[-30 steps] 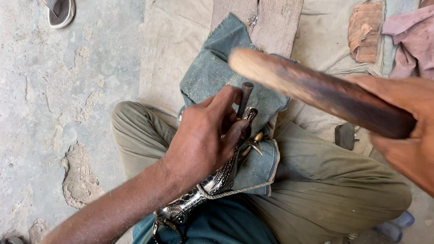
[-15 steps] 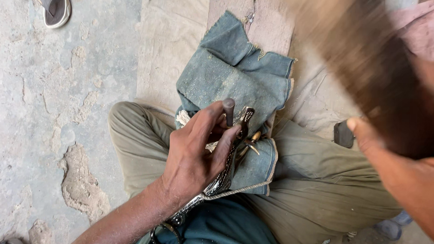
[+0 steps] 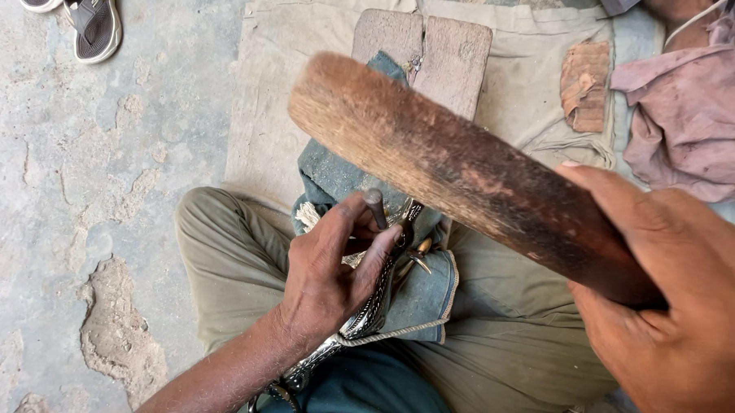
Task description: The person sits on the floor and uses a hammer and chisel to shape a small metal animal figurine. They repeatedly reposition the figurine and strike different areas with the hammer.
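the right hand (image 3: 673, 323), lower right of the frame, is wrapped tight around the dark end of a thick wooden mallet (image 3: 458, 169), whose pale blunt head rides high across the centre of the picture. the left hand (image 3: 332, 278), centre frame, pinches a short metal punch (image 3: 375, 208) between thumb and fingers, its flat top pointing up toward the mallet head. the punch's lower end sits down on an ornate silver-coloured metal piece (image 3: 372, 312) that runs diagonally from centre toward the bottom edge, bedded on a folded blue denim cloth (image 3: 417, 294) over the person's lap. the two hands are well apart, each clamped on its own tool.

judging from this, the work is a strike on the punch, and doing it well looks to mean keeping the punch steady and planted, with the fingers low and clear of its head. the mallet face should likely meet that top square, not glancing, or the tip could skate across the pattern. the cloth gives a soft bed, so a controlled blow seems wiser than a heavy one.

upper centre, two worn wooden blocks (image 3: 422, 45) lie on a canvas mat (image 3: 282, 81); a pair of sandals (image 3: 73, 5) sits upper left on the concrete floor (image 3: 75, 180); a pinkish rag (image 3: 696, 120) is bunched at upper right.
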